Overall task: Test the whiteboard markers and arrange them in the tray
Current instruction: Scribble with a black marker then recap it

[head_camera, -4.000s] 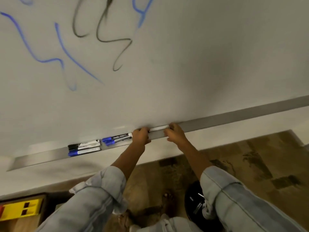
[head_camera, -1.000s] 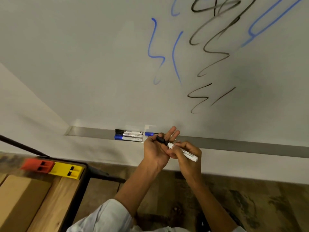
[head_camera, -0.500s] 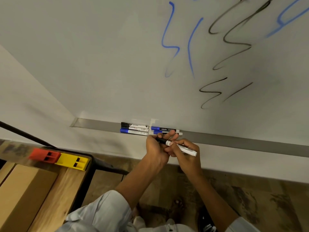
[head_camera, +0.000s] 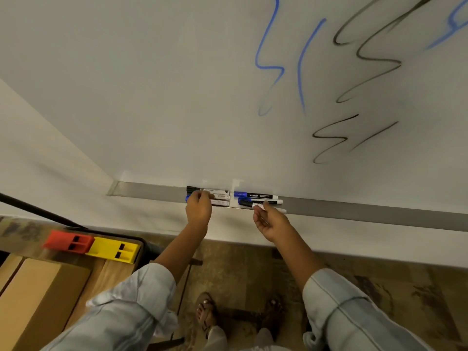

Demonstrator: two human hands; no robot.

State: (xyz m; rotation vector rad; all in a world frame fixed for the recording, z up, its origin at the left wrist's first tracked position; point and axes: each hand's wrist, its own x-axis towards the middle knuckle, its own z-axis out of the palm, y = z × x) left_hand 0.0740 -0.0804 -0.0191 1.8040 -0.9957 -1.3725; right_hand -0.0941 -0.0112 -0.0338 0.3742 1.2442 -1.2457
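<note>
A long metal tray (head_camera: pixel 367 211) runs under the whiteboard (head_camera: pixel 177 84). Three markers (head_camera: pixel 220 196) lie side by side at its left. My left hand (head_camera: pixel 198 211) has its fingers curled over their cap ends; I cannot see whether it grips one. To their right lie two blue-capped markers (head_camera: pixel 255 195). In front of those, a black-capped marker (head_camera: pixel 247 203) lies slightly tilted on the tray's front edge. My right hand (head_camera: pixel 271 220) pinches its white barrel.
Blue scribbles (head_camera: pixel 268 67) and black scribbles (head_camera: pixel 329 136) mark the board. At lower left a wooden table (head_camera: pixel 111 272) carries a red block (head_camera: pixel 68 243), a yellow block (head_camera: pixel 114 249) and a cardboard box (head_camera: pixel 43 295). My sandalled feet (head_camera: pixel 206 312) stand on a patterned floor.
The black-capped marker was held in both hands below the tray and now lies on the tray under my right hand. My left hand moved left onto the three markers.
</note>
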